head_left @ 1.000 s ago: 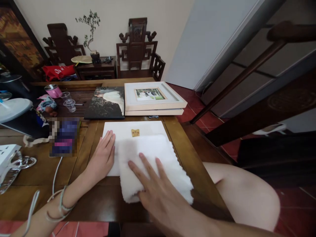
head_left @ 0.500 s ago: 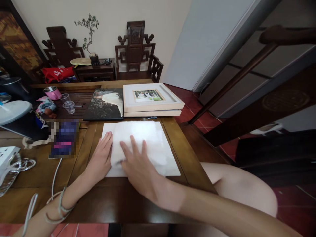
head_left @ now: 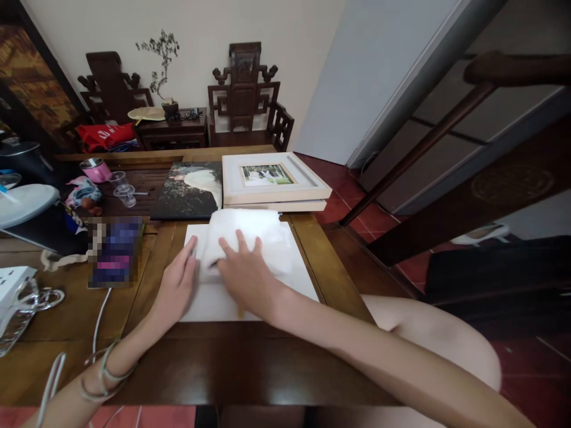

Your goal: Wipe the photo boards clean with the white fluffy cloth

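Note:
A white flat board (head_left: 209, 300) lies on the wooden table (head_left: 223, 362) in front of me. A fluffy white cloth (head_left: 263, 238) lies on its far half. My right hand (head_left: 243, 276) presses flat on the cloth, fingers spread. My left hand (head_left: 176, 285) rests open on the board's left edge, fingers stretched out, touching the cloth's left side.
Beyond the board lie stacked white photo frames (head_left: 272, 181) and a dark photo print (head_left: 190, 190). Plastic cups (head_left: 122, 187), a pink mug (head_left: 94, 169), a power strip (head_left: 11, 282) and cables crowd the left. My bare knee (head_left: 428, 333) is right of the table edge.
My right hand has slid the cloth away from me, from the near edge of the board to its far half. My left hand has stayed on the board's left edge.

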Demonstrator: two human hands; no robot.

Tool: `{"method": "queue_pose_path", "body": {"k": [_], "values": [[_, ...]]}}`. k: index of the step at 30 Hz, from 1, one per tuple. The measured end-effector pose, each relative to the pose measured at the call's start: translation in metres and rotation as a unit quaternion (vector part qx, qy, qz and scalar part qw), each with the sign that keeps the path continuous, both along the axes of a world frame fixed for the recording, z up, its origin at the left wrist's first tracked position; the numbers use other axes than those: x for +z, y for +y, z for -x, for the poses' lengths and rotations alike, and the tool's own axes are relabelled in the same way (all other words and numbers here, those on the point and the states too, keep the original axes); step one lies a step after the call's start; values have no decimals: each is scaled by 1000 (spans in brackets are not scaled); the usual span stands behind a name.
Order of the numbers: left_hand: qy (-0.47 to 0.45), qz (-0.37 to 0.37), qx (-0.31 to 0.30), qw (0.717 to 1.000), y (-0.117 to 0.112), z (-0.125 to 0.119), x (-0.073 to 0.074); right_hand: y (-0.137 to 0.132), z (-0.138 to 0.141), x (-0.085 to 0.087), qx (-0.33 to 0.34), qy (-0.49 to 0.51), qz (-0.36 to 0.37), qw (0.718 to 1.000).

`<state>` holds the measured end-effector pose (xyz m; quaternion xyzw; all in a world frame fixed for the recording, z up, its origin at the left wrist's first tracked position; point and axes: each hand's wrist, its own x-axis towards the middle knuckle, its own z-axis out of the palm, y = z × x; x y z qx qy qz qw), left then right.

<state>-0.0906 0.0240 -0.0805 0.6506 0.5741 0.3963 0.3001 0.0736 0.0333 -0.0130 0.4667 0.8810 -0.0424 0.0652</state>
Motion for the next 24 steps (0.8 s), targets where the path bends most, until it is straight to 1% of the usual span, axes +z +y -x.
{"method": "queue_pose_path", "body": {"k": [2,4,5,6,8,10,11,13,16,18,20,24], "values": [[-118,21,37,992,2,1,2,-5,10,-3,7,16,-27,999],[-201,25,53,978,5,3,1,-22,15,-7,53,29,-49,997],[-223,27,56,973,6,4,0,-34,14,-9,86,35,-56,994],[-229,27,57,971,6,4,-1,-45,11,-10,123,43,-57,990],[-199,29,52,978,6,3,-3,-64,2,-12,177,52,-31,982],[-118,31,45,991,3,2,-3,-70,-9,-11,189,58,15,980],[-66,30,37,997,2,2,-3,-68,-14,-10,182,58,33,981],[39,18,9,999,-1,1,-5,-55,-21,-8,155,48,54,985],[143,-32,-30,989,-3,1,-8,-23,-23,-3,100,42,69,992],[175,-62,-41,982,-3,0,-9,-4,-20,1,62,73,66,993],[191,-76,-54,977,-3,-1,-6,11,-13,6,35,110,49,992],[198,-77,-66,975,-4,-6,4,28,7,15,25,140,49,989]]}}
